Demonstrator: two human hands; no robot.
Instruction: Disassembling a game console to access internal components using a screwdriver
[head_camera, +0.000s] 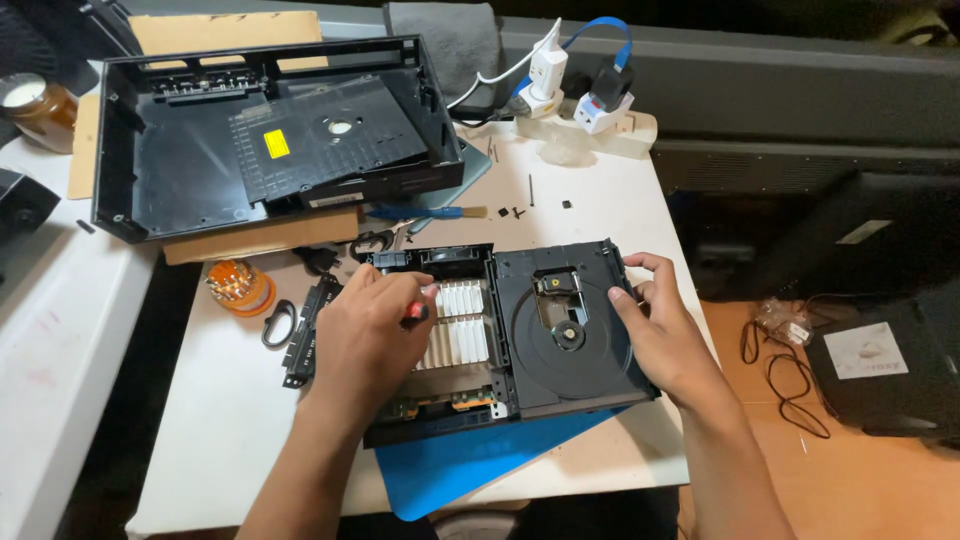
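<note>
An opened black console chassis (440, 425) lies on a blue mat (470, 465) on a white table. A silver finned heat sink (460, 325) sits in its middle, and a black disc drive (570, 335) fills its right half. My left hand (365, 335) rests over the chassis's left side, closed on a screwdriver with a red and black handle (418, 310). My right hand (660, 330) grips the drive's right edge, thumb on top.
The removed black case shell (160, 170) lies at the back left on cardboard. An orange bit holder (238, 287), black loose parts (300, 335) and small screws (530, 190) are scattered around. A power strip with chargers (590, 125) sits at the back. A dark monitor stands right.
</note>
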